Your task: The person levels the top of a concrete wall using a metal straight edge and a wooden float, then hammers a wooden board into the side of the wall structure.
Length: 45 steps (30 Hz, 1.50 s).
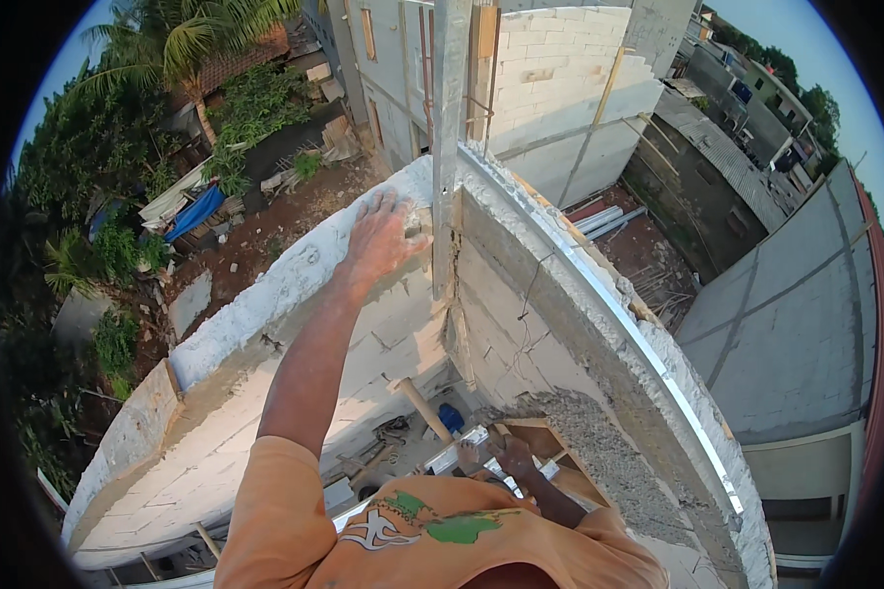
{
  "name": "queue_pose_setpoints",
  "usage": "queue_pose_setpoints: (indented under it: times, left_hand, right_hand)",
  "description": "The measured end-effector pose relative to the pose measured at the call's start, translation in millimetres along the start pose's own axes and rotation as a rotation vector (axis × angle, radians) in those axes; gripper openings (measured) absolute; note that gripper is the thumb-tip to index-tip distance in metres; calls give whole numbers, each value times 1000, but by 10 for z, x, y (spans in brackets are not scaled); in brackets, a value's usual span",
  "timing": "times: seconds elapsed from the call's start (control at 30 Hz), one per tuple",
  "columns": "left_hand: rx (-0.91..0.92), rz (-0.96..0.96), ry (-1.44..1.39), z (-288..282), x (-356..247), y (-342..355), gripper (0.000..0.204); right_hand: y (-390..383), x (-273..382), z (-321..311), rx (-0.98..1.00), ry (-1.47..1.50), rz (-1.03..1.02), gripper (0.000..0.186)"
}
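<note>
My left hand [380, 234] rests on the rough concrete top of the left wall [295, 265], fingers apart, just left of an upright grey metal post [442, 118] at the corner. My right hand [514, 457] is low, in front of my orange shirt, with fingers bent among silver metal pieces [457, 450]; what they grip is too small to make out. A long silver metal strip [619, 324] lies along the top of the right wall [673, 344].
Both walls drop to a cluttered lower level with a timber pole [417, 402] and blue object [450, 417]. Outside are dirt with a blue tarp [192, 211], palm trees [187, 59], block buildings [560, 88] and a grey wall [776, 314] at right.
</note>
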<state>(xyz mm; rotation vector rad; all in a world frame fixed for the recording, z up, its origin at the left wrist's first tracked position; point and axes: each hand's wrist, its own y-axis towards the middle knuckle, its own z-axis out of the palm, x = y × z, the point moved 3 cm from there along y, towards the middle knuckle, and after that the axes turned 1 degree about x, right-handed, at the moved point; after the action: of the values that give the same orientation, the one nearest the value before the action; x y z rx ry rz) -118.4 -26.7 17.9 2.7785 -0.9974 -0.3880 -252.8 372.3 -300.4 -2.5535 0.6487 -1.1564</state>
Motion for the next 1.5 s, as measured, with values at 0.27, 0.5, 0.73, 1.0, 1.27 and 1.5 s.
queue_pose_setpoints:
  times: [0.27, 0.5, 0.73, 1.0, 1.27, 1.5]
  left_hand:
    - [-132, -2, 62, 132, -29, 12, 71]
    - [-260, 53, 72, 128, -54, -34, 69]
    - [-411, 122, -289, -10, -68, -423, 54]
    - [-631, -230, -687, -264, 236, -2652, 31]
    - [-1403, -1108, -1111, -566, 1330, -4685, 93]
    - [-1462, -884, -1406, -903, 1729, -4602, 106]
  right_hand:
    - [-35, -102, -10, 76, 3, 68, 57]
    - [-58, -222, 125, 38, 164, -49, 50]
    - [-203, 156, -140, 105, 279, 66, 52]
    - [42, 75, -15, 188, 246, 5, 53]
    - [228, 216, 34, 248, -239, -51, 63]
    - [51, 317, 83, 328, -229, 33, 66]
